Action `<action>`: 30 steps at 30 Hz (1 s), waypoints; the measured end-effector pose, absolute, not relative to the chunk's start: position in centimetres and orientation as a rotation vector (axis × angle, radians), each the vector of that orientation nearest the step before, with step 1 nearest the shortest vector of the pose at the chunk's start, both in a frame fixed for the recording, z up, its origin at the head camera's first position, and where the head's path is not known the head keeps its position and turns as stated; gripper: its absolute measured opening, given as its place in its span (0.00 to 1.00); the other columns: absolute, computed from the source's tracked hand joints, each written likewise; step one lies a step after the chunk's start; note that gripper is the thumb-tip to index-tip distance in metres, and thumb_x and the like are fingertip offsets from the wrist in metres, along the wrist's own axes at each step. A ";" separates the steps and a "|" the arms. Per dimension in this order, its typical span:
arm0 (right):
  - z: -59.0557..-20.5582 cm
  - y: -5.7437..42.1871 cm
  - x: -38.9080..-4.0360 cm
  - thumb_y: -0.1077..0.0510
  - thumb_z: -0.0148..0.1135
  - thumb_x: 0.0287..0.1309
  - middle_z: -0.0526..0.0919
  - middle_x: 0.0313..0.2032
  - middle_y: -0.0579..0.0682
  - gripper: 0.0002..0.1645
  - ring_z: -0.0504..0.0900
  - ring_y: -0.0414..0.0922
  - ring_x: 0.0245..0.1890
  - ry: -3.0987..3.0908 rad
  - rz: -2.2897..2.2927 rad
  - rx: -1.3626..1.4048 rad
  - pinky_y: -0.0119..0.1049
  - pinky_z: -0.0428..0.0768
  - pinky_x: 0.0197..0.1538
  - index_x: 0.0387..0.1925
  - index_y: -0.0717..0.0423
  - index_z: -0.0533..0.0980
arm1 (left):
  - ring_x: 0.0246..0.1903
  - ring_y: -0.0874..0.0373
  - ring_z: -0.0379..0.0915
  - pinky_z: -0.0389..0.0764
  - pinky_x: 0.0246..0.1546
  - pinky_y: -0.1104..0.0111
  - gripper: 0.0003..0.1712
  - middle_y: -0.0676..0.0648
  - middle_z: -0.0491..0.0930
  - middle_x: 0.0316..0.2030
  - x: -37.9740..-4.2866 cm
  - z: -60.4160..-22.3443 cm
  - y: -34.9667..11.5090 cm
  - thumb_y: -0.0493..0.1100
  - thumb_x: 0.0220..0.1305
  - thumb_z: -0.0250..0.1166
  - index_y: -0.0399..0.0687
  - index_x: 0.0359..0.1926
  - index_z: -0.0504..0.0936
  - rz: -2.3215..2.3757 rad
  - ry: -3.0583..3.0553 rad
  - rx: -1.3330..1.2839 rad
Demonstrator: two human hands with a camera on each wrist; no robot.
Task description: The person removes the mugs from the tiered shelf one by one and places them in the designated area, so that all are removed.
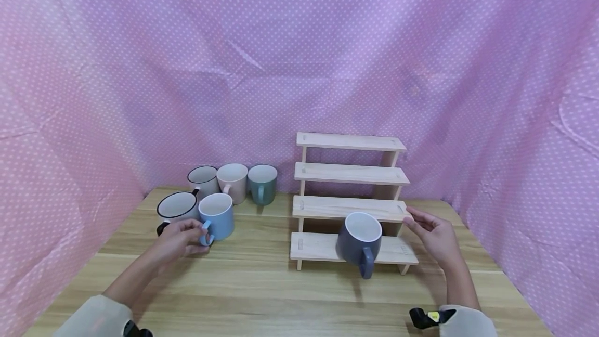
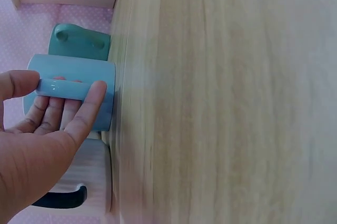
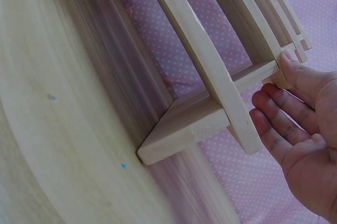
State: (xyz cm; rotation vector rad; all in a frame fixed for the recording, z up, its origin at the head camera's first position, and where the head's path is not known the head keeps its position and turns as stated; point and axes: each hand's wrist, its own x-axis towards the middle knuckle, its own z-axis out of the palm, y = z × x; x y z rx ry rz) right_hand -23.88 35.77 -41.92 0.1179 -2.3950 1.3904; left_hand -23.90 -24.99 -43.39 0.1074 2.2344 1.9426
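In the head view my left hand point(image 1: 180, 238) holds the handle of a light blue mug point(image 1: 220, 217), which stands on the table. The left wrist view shows the fingers passing behind that handle point(image 2: 66, 89), with the thumb at its end. My right hand point(image 1: 435, 233) grips the right end of a wooden tiered shelf point(image 1: 346, 207) at its second step from the bottom. From the right wrist, the thumb point(image 3: 300, 68) lies on the board's edge with the other fingers below. A dark grey mug point(image 1: 357, 241) sits on the lowest step, handle towards me.
Beside the blue mug is a white mug with a black rim point(image 1: 177, 206). Behind them stand another black-rimmed white mug point(image 1: 206, 183), a pale pink mug point(image 1: 236, 186) and a green mug point(image 1: 263, 186). A pink dotted cloth point(image 1: 299, 66) hangs round the wooden table point(image 1: 262, 295).
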 end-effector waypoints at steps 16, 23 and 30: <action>-41.8 35.7 -23.9 0.52 0.68 0.67 0.87 0.48 0.44 0.29 0.82 0.23 0.43 -2.382 1.414 0.128 0.18 0.80 0.45 0.61 0.67 0.77 | 0.45 0.50 0.79 0.86 0.52 0.55 0.11 0.40 0.76 0.44 -24.1 -43.3 -24.6 0.37 0.75 0.58 0.29 0.46 0.74 1.940 2.229 0.046; -42.1 35.8 -24.0 0.51 0.68 0.67 0.87 0.51 0.54 0.28 0.82 0.24 0.43 -2.392 1.386 0.121 0.18 0.80 0.45 0.61 0.65 0.78 | 0.46 0.50 0.79 0.86 0.52 0.55 0.11 0.40 0.76 0.44 -24.2 -43.4 -24.7 0.37 0.76 0.58 0.29 0.46 0.75 1.932 2.229 0.068; -42.1 35.8 -23.9 0.51 0.68 0.68 0.86 0.52 0.59 0.28 0.82 0.24 0.43 -2.394 1.396 0.124 0.18 0.80 0.45 0.62 0.64 0.78 | 0.47 0.51 0.80 0.86 0.51 0.57 0.13 0.39 0.77 0.46 -24.0 -43.3 -24.9 0.39 0.76 0.59 0.29 0.48 0.74 1.883 2.272 0.066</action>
